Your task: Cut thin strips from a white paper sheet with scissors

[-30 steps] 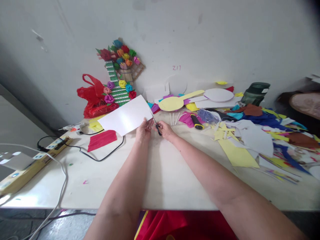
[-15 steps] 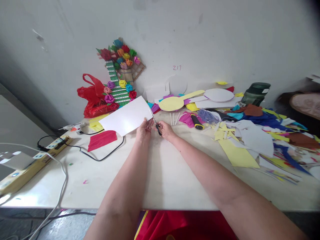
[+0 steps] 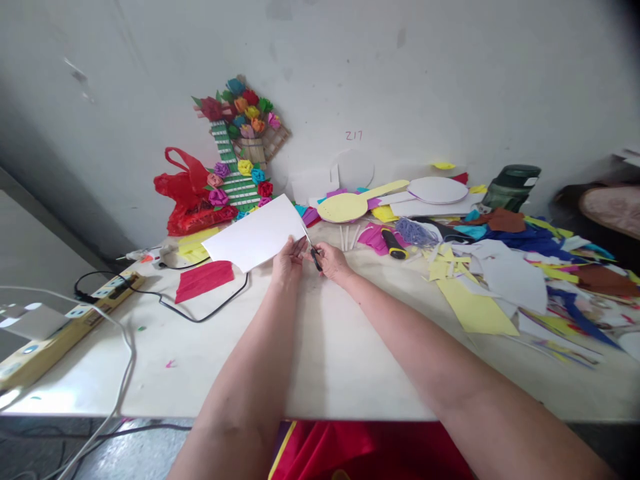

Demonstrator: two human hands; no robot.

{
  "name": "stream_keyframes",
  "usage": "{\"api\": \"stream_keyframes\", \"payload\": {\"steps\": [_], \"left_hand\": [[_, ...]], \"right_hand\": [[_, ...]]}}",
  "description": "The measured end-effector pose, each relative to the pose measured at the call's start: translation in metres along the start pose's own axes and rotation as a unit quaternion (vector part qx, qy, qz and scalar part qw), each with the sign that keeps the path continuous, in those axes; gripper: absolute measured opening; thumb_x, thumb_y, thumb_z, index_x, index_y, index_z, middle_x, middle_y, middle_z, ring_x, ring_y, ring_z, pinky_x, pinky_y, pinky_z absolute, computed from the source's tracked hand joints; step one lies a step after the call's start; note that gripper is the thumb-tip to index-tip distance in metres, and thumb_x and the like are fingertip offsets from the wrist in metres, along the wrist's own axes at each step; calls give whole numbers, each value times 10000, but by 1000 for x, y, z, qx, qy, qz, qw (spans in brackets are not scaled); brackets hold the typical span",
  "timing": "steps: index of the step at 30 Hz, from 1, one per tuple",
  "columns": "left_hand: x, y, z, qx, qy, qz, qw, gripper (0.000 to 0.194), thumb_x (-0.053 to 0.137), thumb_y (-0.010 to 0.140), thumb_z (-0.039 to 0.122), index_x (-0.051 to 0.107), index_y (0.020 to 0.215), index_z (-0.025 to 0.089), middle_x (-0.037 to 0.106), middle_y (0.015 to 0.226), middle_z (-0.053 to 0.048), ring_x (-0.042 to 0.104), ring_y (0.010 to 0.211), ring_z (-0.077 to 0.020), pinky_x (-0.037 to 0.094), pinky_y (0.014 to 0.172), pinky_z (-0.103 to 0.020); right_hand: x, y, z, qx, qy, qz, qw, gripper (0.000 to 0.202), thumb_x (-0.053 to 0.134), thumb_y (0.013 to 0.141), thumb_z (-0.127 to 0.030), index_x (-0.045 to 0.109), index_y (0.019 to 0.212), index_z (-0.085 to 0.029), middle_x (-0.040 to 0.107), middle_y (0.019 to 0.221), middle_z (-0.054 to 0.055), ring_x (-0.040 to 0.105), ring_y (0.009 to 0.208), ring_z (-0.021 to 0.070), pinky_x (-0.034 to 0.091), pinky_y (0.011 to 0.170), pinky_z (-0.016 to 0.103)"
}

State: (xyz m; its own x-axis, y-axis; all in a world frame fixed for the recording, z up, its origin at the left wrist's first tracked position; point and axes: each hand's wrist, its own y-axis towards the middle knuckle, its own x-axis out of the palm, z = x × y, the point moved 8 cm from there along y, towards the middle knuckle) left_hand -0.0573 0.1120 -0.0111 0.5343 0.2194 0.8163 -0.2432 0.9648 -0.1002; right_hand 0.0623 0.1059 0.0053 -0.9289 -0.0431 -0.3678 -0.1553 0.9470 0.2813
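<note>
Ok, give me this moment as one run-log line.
left hand: holds white sheet | right hand: holds black-handled scissors at sheet's edge | behind: red plastic bag, yellow paddle-shaped cutout

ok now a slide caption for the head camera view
The left hand holds a white sheet, the right hand black-handled scissors at its edge, with paper flowers beyond.
</note>
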Motion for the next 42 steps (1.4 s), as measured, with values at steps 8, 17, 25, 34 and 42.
{"api": "stream_keyframes", "payload": {"steps": [8,17,25,34,42], "left_hand": [[-2,0,2,-5,-9,6,1000,125,544,754,159,607,852,116,663,712,-83,643,781,-199,515,718,-280],[-4,7,3,28,-3,-4,1000,61,570,732,105,590,779,138,653,696,-50,645,741,-181,508,756,-299],[0,4,2,26,11,-21,999,110,572,718,87,582,817,134,659,689,-51,646,673,-180,519,713,-284],[1,4,-1,23,23,-30,999,116,568,716,88,585,824,126,660,680,-50,647,654,-174,517,686,-271],[1,3,-1,26,25,-32,999,112,573,713,91,590,818,126,660,675,-52,647,654,-176,516,690,-275]], "right_hand": [[3,1,3,-3,21,-7,1000,278,581,666,-454,566,803,-213,493,495,-52,440,380,86,342,400,217],[2,-6,1,22,76,-13,997,293,602,631,-437,563,801,-202,499,526,-47,440,396,76,369,355,191],[0,-8,-1,23,96,-9,995,315,592,634,-437,559,822,-186,489,534,-45,489,459,96,420,372,198],[2,-5,3,43,136,-17,990,344,602,600,-426,544,825,-172,482,528,-59,472,482,88,415,390,187],[0,-7,-1,43,124,-21,991,320,602,601,-416,554,791,-163,468,507,-59,439,448,78,410,382,191]]}}
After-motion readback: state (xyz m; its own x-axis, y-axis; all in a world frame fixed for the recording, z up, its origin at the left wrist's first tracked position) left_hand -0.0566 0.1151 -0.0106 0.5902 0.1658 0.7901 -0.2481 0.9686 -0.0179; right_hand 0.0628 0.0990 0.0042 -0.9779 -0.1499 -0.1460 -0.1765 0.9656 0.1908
